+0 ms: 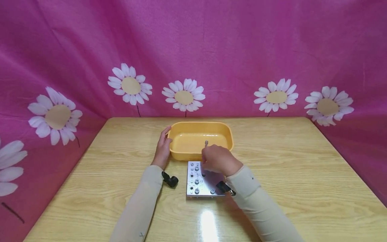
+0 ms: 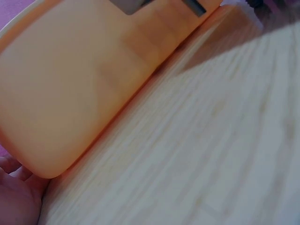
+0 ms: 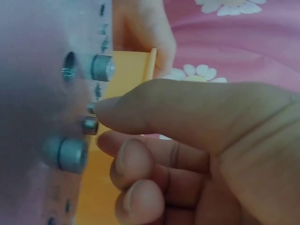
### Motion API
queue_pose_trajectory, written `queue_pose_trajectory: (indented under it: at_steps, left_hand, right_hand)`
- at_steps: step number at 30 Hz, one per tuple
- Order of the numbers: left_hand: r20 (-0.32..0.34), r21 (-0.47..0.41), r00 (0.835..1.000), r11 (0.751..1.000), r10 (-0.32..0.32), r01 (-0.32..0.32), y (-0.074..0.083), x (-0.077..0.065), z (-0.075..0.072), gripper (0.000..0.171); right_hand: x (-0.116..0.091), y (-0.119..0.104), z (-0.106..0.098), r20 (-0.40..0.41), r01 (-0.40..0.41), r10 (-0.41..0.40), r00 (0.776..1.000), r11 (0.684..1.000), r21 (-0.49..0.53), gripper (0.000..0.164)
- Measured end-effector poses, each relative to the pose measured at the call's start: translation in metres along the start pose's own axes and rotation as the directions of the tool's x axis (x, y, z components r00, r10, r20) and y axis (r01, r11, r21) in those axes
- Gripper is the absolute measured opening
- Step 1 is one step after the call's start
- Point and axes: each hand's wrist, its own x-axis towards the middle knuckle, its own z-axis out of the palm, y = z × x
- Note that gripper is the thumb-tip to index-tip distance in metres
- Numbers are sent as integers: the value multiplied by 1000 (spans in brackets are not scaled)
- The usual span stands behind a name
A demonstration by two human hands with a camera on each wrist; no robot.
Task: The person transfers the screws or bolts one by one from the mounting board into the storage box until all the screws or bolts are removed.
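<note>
My left hand (image 1: 162,149) grips the left end of a yellow plastic basin (image 1: 201,156). In the left wrist view its fingers (image 2: 11,171) show at the basin's end corner. Directly in front of the basin lies a silver metal plate (image 1: 190,194) with holes and several socket-head screws. My right hand (image 1: 220,159) is over the plate's far part. The right wrist view has its thumb and forefinger pinching a small screw (image 3: 91,108) at the plate, beside a larger socket-head screw (image 3: 72,154). Past the right knuckles, a thin metal piece with a head (image 1: 206,143) shows against the basin.
Everything stands on a light wooden table (image 1: 287,168). A magenta cloth (image 1: 226,50) printed with white daisies hangs behind it and along both sides. Small black wrist cameras sit at the left (image 1: 171,181) and right cuffs, the right one over the plate.
</note>
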Motion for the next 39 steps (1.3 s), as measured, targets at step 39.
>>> queue_pose_trajectory:
  at_steps: [39]
  left_hand:
    - [35, 54, 998, 998, -46, 44, 27, -17, 3, 54]
  right_hand:
    - [5, -3, 9, -47, -27, 23, 999, 997, -75, 16]
